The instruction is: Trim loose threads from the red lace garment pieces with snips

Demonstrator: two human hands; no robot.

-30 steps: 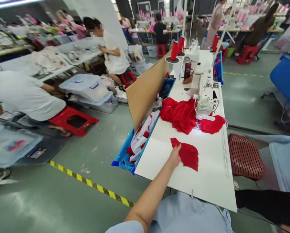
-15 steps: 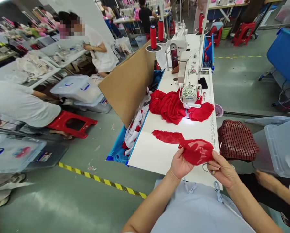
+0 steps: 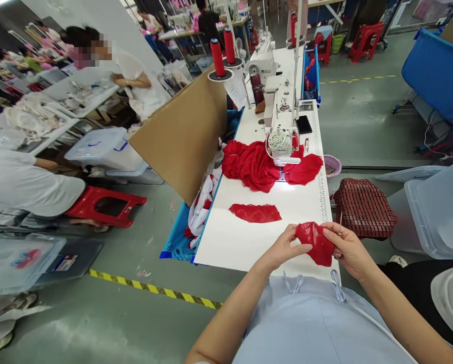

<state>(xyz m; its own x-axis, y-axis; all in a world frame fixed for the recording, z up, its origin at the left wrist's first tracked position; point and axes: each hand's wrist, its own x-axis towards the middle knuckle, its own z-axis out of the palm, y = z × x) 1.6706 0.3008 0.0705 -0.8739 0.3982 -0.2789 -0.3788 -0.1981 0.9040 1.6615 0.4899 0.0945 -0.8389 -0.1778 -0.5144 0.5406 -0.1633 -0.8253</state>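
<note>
My left hand pinches the left edge of a small red lace fabric piece above the table's front edge. Opposite it, my right hand grips the same piece by its right side. A thin pointed metal tool sticks up from among my right fingers; its kind cannot be made out. Beyond my hands, a curved red lace strip lies flat on the white table. Farther back, a heap of red fabric is bunched against the sewing machine, with another red piece right of the needle area.
A cardboard sheet leans along the table's left side, above a blue cloth bin with white and red fabric. At right stand a woven-topped seat and a clear plastic tub. A seated person is at left.
My hands have brought the red lace piece slightly right and closer together, bunching it smaller. It now sits apart from the strip on the table. The view has shifted a little.
</note>
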